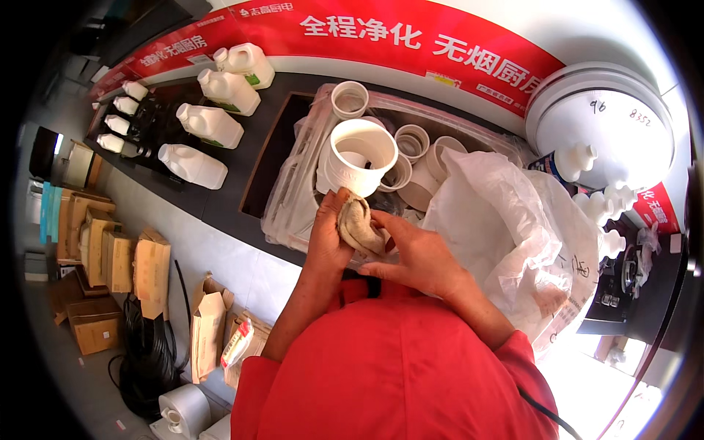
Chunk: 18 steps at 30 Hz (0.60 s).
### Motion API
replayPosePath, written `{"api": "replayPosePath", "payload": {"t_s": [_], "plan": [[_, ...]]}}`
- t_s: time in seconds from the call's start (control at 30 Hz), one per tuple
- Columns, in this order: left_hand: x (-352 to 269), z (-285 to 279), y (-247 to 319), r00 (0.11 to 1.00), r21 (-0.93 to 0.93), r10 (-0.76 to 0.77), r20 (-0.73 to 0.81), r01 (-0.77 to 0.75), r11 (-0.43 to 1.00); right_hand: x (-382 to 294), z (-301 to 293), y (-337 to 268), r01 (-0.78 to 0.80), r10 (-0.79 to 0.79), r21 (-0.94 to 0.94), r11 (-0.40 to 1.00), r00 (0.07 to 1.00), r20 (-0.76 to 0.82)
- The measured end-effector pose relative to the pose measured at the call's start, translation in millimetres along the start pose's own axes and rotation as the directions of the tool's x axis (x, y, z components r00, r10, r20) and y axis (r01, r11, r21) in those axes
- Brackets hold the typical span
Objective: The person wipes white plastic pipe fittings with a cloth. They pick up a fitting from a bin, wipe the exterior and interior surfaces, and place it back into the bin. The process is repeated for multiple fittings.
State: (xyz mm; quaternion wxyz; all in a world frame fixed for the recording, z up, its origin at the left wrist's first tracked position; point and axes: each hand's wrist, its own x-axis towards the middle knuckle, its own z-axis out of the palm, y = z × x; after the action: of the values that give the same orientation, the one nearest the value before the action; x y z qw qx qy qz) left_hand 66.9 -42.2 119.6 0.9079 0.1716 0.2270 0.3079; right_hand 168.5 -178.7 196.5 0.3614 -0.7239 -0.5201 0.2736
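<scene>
My left hand (329,228) grips a folded beige cloth (357,224), soiled along its edges, with the thumb near its upper end. On the cloth's right side rest the curled fingers of my right hand (426,257), its thumb stretched out lower down. Whether something is wrapped inside the cloth is hidden. Just beyond stands a large white plastic pipe fitting (360,179), its round mouth facing up. It sits among smaller white pipe fittings (411,142) in an open container with a clear plastic wrapping (286,203).
A white woven sack (495,220) bulges at the right. White jugs (201,126) line the dark counter (231,165) at the left. Behind the sack are white bottles (577,159) and a large round white tank (599,132). Cardboard boxes (151,269) and coiled black hose (144,363) occupy the floor.
</scene>
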Motion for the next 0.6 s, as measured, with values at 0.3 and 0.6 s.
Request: {"api": "replayPosePath", "payload": {"t_s": [0.3,0.6], "plan": [[-16.4,9.9,8.5,0.994,0.018,-0.035,0.101,0.033,0.999,0.1,5.1,34.1,-0.038,0.015,0.427,0.904,0.998,0.058],[-10.1,-8.5,32.6,0.944,0.388,0.092,0.317,-0.218,0.896,-13.8,-54.5,31.5,0.201,0.073,0.853,0.482,0.961,-0.268]]}}
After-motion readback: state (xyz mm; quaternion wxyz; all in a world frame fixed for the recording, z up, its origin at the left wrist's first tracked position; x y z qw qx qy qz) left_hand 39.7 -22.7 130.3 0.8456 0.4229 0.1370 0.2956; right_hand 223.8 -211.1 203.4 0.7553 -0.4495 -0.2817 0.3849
